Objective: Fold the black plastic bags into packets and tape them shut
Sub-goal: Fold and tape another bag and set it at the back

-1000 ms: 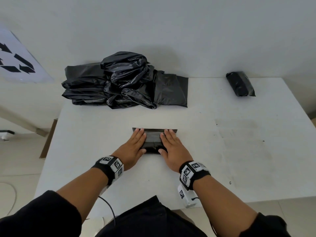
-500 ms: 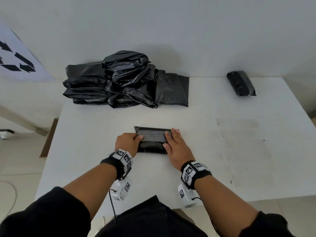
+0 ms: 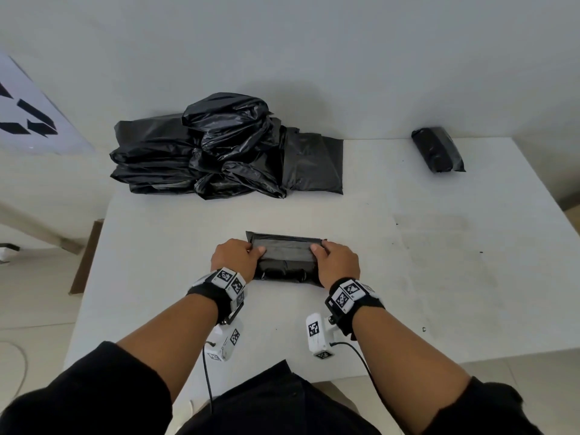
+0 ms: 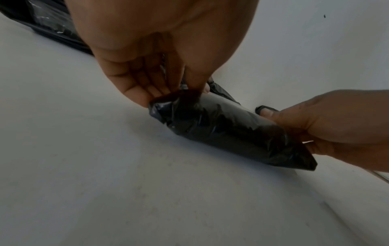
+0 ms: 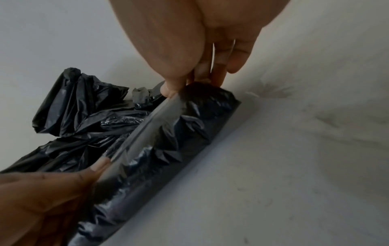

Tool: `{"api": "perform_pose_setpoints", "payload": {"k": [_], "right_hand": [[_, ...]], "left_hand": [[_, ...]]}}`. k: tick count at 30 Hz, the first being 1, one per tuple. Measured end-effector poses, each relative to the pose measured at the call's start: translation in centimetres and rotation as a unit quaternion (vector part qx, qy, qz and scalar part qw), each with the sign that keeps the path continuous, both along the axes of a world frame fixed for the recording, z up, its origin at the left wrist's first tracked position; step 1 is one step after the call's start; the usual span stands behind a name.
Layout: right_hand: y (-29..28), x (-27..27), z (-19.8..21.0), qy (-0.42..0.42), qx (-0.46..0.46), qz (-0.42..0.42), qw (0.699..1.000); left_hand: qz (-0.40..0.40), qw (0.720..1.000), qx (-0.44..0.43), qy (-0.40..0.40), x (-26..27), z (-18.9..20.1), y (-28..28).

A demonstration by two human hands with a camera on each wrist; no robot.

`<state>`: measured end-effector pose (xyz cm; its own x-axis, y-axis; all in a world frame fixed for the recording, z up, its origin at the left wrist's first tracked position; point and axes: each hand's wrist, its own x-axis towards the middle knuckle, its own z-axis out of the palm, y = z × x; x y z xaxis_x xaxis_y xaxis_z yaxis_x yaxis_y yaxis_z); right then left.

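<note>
Table: a white rectangular tabletop [image 3: 439, 277], scuffed with faint grey marks on its right half, set against a pale wall.
Bag pile: a heap of loose, crumpled black plastic bags [image 3: 219, 149] at the far left of the table, against the wall; one flatter bag sticks out of its right side.
Packet in work: a folded black plastic bag rolled into a long packet [image 3: 287, 259], lying crosswise on the table near the middle, close to the person and well apart from the pile. Its upper face is smooth and shiny, its near side wrinkled.
Finished packet: a small black wrapped plastic packet [image 3: 437, 149] at the far right corner of the table, lying apart from everything else.
Left hand: the left hand [image 3: 233, 257] is at the packet's left end, fingers curled down behind it and the thumb on top, pinching that end; the left wrist view [image 4: 147, 69] shows the fingertips closed on the plastic.
Right hand: the right hand [image 3: 337, 262] is at the packet's right end, thumb on the top face and fingers curled over the far edge, pinching it; the right wrist view [image 5: 189, 50] shows thumb and fingers closed on that end.
Wrist bands: black straps with black-and-white square markers on both wrists.
</note>
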<state>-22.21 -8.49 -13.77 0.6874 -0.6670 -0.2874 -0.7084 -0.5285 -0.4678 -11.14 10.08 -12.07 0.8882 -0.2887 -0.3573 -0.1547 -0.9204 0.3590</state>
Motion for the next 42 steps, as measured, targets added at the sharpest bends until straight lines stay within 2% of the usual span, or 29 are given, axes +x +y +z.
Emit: {"api": "perform_pose_setpoints", "payload": {"k": [3, 5, 6, 8, 10, 11, 13, 16, 19, 21, 24, 27, 31, 36, 42], "right_hand": [[0.0, 0.0, 0.4, 0.076, 0.014, -0.002, 0.997], [0.2, -0.2, 0.7, 0.095, -0.018, 0.006, 0.995], [0.4, -0.3, 0.7, 0.079, -0.048, 0.018, 0.996], [0.6, -0.8, 0.5, -0.035, -0.074, 0.068, 0.994], [0.6, -1.1, 0.3, -0.146, -0.074, 0.158, 0.974], [0.7, -1.4, 0.1, -0.166, -0.078, 0.198, 0.963], [0.9, -2.0, 0.0, -0.148, -0.091, 0.233, 0.957], [1.5, -2.9, 0.6, -0.114, -0.122, 0.228, 0.959], [2.6, -3.2, 1.1, -0.027, -0.094, 0.232, 0.968], [3.5, -3.2, 1.1, 0.021, -0.084, 0.211, 0.974], [4.8, -3.0, 0.7, 0.033, -0.077, 0.174, 0.981], [5.4, -3.0, 0.7, 0.004, -0.058, 0.136, 0.989], [4.8, -3.7, 0.8, -0.076, -0.023, 0.081, 0.994], [0.1, -4.1, 1.5, -0.135, -0.026, -0.031, 0.99], [-8.8, -3.7, 2.1, -0.134, -0.046, -0.094, 0.985]], "left_hand": [[-0.002, 1.0, -0.006, 0.009, 0.1, -0.1, 0.0], [-0.017, 1.0, -0.008, 0.014, 0.2, -0.1, 0.1], [-0.026, 0.999, -0.015, 0.016, 0.3, 0.0, 0.2], [-0.035, 0.998, -0.051, 0.022, 0.5, -0.2, 0.6], [-0.021, 0.995, -0.094, 0.026, 0.6, -0.5, 1.2], [-0.003, 0.994, -0.11, 0.024, 0.8, -0.6, 1.5], [0.035, 0.992, -0.12, 0.01, 1.0, -1.0, 2.3], [0.096, 0.987, -0.131, 0.007, 1.5, -1.8, 3.7], [0.112, 0.984, -0.139, 0.013, 1.4, -2.3, 4.5], [0.093, 0.986, -0.137, 0.009, 1.3, -2.3, 4.6], [0.07, 0.989, -0.133, 0.012, 1.2, -2.2, 4.2], [0.047, 0.99, -0.133, 0.012, 1.0, -2.0, 3.6], [0.018, 0.99, -0.14, 0.006, 1.0, -1.7, 2.4], [-0.034, 0.989, -0.143, -0.015, 1.3, -0.8, -1.3], [-0.131, 0.982, -0.121, -0.056, 0.9, -0.6, -8.0]]}}
